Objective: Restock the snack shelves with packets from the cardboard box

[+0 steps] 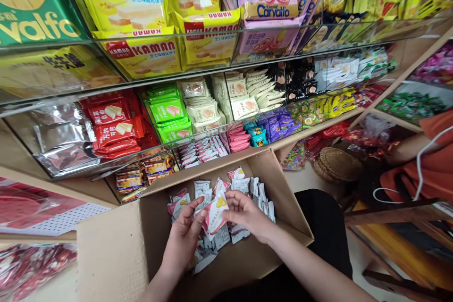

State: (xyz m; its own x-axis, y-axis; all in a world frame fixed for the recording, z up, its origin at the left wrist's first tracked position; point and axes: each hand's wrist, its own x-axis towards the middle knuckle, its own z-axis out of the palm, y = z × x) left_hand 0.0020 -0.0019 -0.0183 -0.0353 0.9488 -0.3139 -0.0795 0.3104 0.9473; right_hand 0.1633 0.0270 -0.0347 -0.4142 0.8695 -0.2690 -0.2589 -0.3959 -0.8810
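Both of my hands are over an open cardboard box (109,250) that holds many small white and pink snack packets (203,257). Between them is a white and pink packet (215,214) with a yellow picture on it. My right hand (247,214) pinches this packet at its right edge. On its left side, my left hand (184,233) has its thumb against the packet, with the fingers curled near it. Just behind the box, similar small packets (203,150) fill a compartment of the lowest shelf.
Glass-fronted shelves hold yellow wafer packs (141,52), red packs (115,125) and green packs (168,111). At the right are woven round mats (338,164), a wooden stool (406,245) and a person's orange clothing (406,172). Red packages (31,269) lie at the lower left.
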